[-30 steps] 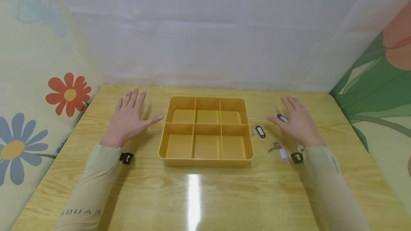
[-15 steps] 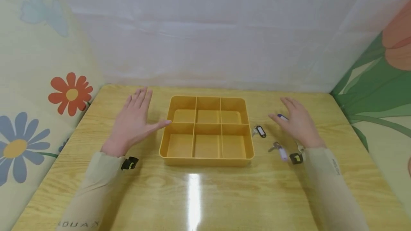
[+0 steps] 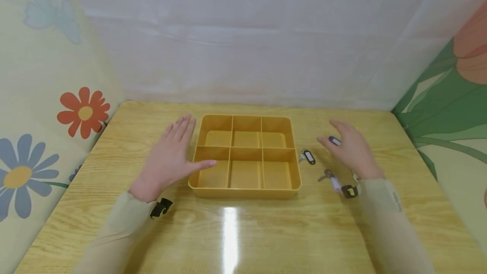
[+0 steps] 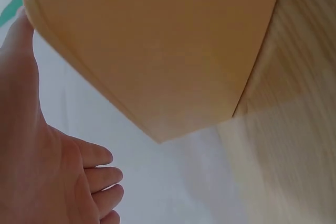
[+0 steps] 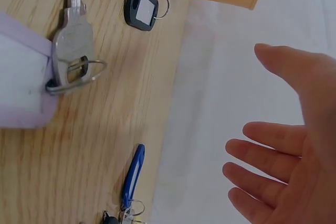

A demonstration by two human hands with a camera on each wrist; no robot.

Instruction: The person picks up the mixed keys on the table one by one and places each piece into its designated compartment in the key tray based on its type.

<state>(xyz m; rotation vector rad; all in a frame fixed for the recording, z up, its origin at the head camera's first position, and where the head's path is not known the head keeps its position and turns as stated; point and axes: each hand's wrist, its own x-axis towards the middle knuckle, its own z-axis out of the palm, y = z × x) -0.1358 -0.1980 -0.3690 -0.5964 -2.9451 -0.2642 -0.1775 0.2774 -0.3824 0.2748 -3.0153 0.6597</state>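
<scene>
A yellow box [image 3: 246,193] with several compartments stands mid-table. My left hand [image 3: 167,162] is at its left side, fingers straight, thumb stretched over the front-left compartment. In the left wrist view, the hand [image 4: 47,166] appears beside the box's outer wall [image 4: 157,56]. Over the keys hovers my right hand [image 3: 351,151], fingers loosely bent and holding nothing. Beneath and beside it lie keys with a black tag [image 3: 309,157], a lilac tag [image 3: 335,184] and a blue tag [image 3: 334,141]. The right wrist view shows a silver key [image 5: 73,45] ringed to the lilac tag [image 5: 23,80].
The wooden table [image 3: 266,240] carries a bright light reflection in front of the box. White cloth [image 3: 243,45] hangs behind. Flower-printed panels stand at the left [image 3: 34,88] and right [image 3: 452,96]. Black wrist cameras sit at both cuffs.
My left hand has moved right and toward me; its thumb now reaches over the box. The right hand has shifted only slightly, its fingers drawing closer together. The box and keys stay put.
</scene>
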